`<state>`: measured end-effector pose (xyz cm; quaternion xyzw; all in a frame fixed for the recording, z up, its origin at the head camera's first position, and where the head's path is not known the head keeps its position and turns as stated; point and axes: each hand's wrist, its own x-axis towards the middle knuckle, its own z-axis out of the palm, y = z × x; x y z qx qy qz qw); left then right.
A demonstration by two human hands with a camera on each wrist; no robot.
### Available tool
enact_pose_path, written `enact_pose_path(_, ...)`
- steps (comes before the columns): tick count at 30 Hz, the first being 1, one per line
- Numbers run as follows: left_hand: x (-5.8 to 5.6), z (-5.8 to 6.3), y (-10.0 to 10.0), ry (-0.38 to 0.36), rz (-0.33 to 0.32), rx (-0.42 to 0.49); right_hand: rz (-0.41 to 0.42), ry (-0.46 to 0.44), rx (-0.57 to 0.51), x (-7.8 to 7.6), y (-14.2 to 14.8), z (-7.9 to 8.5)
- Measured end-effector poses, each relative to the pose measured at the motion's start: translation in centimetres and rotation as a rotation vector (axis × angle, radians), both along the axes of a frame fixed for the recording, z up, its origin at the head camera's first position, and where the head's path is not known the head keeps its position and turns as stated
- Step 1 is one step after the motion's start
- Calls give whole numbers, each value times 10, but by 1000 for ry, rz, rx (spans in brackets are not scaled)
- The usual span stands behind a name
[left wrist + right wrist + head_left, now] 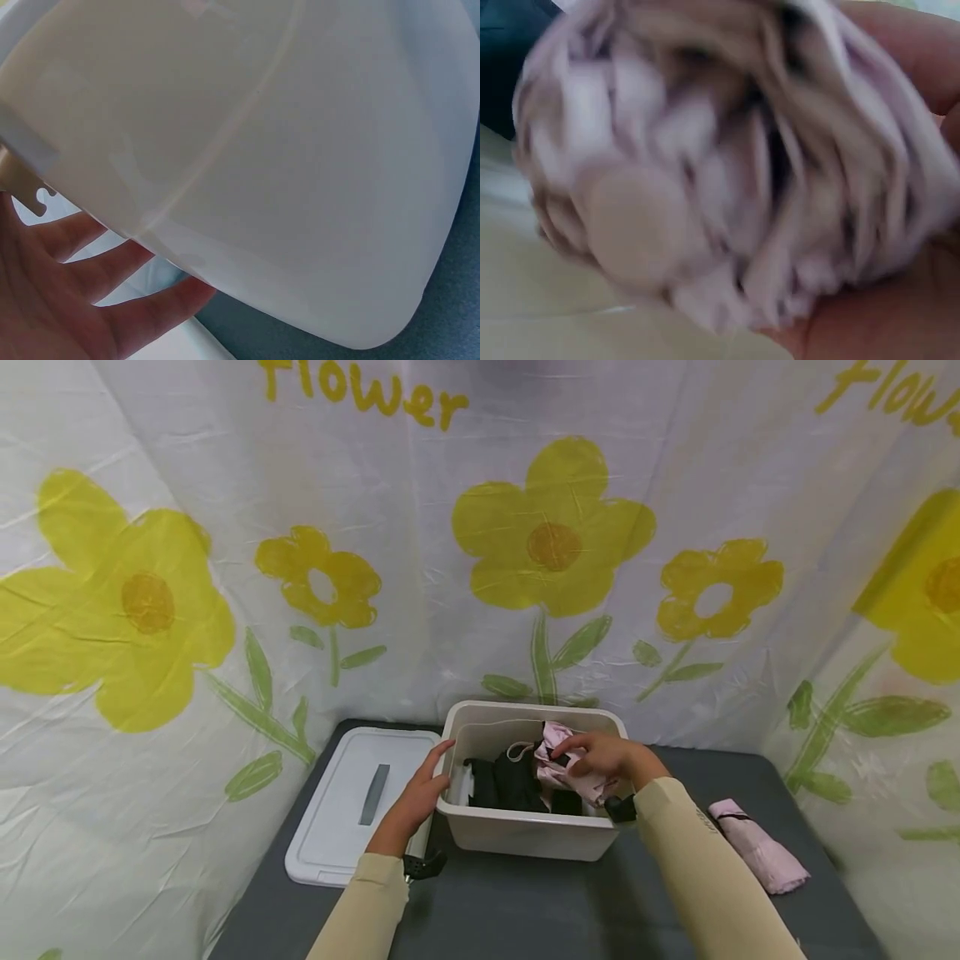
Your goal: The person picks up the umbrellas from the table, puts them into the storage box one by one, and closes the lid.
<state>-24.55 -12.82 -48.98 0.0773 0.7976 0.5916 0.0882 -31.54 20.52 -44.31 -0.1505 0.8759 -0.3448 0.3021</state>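
Observation:
A pink folding umbrella (551,739), its cloth loosely bunched, is gripped by my right hand (611,756) over the right side of a white plastic bin (517,837). The right wrist view shows the umbrella's round end (634,225) and blurred cloth folds, with fingers around its far side. My left hand (418,795) rests with fairly straight fingers against the bin's left side. In the left wrist view its fingertips pass out of sight behind the bin wall (300,187). Black folded items (517,781), one near a pale cord loop (519,750), lie inside the bin.
A white lid (337,810) with a grey handle (373,795) lies left of the bin on the dark tabletop (517,910). To the right lies another pink rolled umbrella (761,852) with a dark strap. A flower-printed curtain (420,635) hangs behind the table.

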Motion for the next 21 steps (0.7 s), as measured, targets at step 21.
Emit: enact_pose_path(21, -12, -21, -1, -3, 12, 13, -112, -109, -48, 10, 6, 9)
